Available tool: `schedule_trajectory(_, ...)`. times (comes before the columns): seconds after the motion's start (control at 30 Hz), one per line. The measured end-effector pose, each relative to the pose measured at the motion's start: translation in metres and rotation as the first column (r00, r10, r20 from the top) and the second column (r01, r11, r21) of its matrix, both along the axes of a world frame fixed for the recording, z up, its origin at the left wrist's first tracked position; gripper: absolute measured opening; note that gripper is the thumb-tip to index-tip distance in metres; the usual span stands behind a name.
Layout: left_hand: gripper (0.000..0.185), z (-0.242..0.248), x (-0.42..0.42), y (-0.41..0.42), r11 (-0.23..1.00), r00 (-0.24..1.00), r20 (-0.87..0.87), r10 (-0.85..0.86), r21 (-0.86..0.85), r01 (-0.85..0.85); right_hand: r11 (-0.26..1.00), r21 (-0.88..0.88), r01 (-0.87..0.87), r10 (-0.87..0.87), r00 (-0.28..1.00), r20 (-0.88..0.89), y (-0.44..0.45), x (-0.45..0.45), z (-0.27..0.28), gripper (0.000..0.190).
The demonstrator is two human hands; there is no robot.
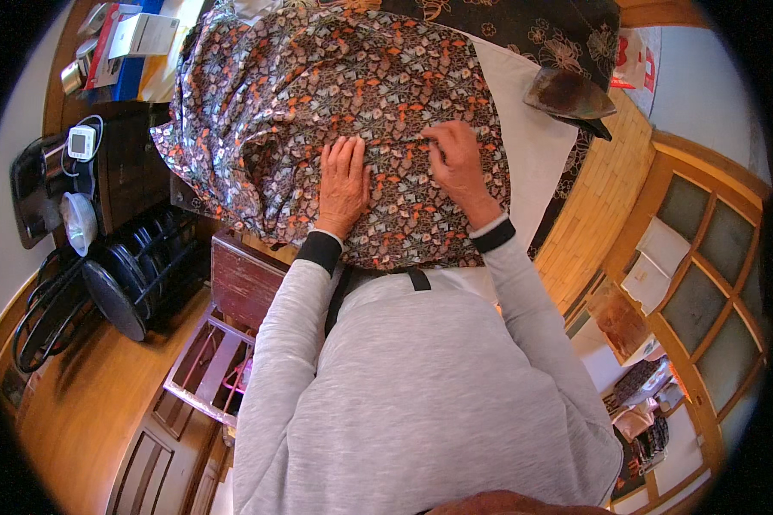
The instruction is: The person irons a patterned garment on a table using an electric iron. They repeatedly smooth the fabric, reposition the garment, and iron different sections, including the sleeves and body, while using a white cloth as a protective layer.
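Note:
A large flowered fabric point(373, 84) in brown, orange and pale grey spreads out before me. It lies fairly flat under my hands and bunches into folds on the left. My left hand point(343, 183) rests palm down on it, fingers stretched out. To the right, my right hand point(456, 161) has its fingers curled just at the cloth; whether they pinch a bit of it cannot be made out. A white cloth point(528, 141) shows from beneath the fabric's right side. Beyond that, a clothes iron point(570, 93) with a worn brown soleplate and a black handle is tipped over.
A dark flowered cover point(541, 32) lies under the white cloth. Boxes point(145, 35) and tins stand at the upper left. Further down are a blood pressure monitor point(81, 143), a plastic bowl point(79, 224), round black stools point(114, 299) and a red wooden stool point(248, 277).

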State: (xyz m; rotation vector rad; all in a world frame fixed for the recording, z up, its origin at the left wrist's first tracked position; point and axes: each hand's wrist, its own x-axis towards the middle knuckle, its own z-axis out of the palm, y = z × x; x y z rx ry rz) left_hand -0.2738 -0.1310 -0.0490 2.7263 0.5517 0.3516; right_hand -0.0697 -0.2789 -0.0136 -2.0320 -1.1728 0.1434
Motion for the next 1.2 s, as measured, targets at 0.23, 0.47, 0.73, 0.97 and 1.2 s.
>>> schedule_trajectory(0.23,0.051,-0.004,0.009,0.006,0.997,0.988,0.140,0.062,0.043,-0.068,0.987,-0.156,-0.035,0.024,0.997,-0.074,0.000,0.001,-0.029,0.016)
schedule_trajectory(0.47,0.030,-0.008,0.020,0.013,1.000,0.976,0.220,-0.005,0.007,0.003,0.988,-0.120,-0.095,0.088,0.994,-0.068,-0.001,0.007,-0.034,0.013)
schedule_trajectory(0.73,0.042,-0.011,0.027,0.008,0.994,0.973,0.202,-0.109,0.047,0.101,0.984,-0.123,-0.127,0.125,0.992,-0.022,-0.006,0.008,-0.036,0.010)
schedule_trajectory(0.97,0.043,-0.002,0.007,0.021,0.989,0.978,0.172,-0.120,0.105,0.103,0.988,-0.048,-0.148,0.147,0.989,-0.034,-0.014,0.008,-0.040,0.023)
schedule_trajectory(1.2,0.047,0.003,-0.046,0.041,0.981,0.997,0.076,-0.014,0.192,-0.001,0.986,-0.045,-0.159,0.165,0.972,0.168,-0.027,0.007,-0.039,0.035)
